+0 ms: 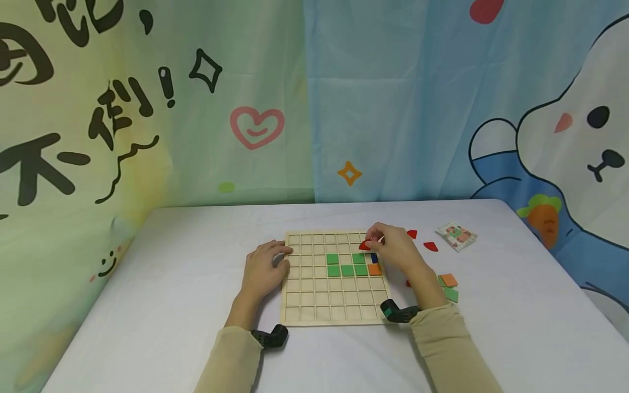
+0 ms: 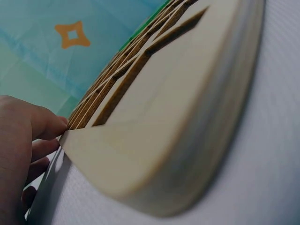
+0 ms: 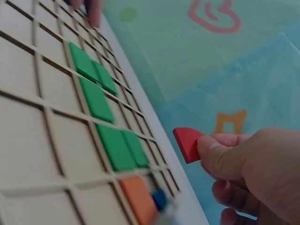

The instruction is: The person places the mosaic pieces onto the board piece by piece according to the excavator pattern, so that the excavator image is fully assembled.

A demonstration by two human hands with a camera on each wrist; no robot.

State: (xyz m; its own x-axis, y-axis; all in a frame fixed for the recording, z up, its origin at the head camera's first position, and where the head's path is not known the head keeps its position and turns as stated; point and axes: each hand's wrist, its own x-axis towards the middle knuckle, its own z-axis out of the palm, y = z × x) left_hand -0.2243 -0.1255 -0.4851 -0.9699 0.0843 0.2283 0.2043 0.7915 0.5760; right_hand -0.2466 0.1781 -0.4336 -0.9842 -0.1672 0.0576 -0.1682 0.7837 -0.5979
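I have the right hand (image 1: 393,246) pinching a red piece (image 3: 186,143) near the board's (image 1: 321,299) far-right corner; left hand (image 1: 262,267), fingers apart.

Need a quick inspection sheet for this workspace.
Surface: white-covered table.
Job's things: wooden grid board with five green tiles, one orange tile, one blue piece; loose red pieces, green pieces and orange piece to its right.
Clutter: small packet, far right.
Hands: left hand touches the board's left edge; right hand pinches a red quarter-round above it.
Cables: nothing seen.
Surroundings: printed curtain behind.
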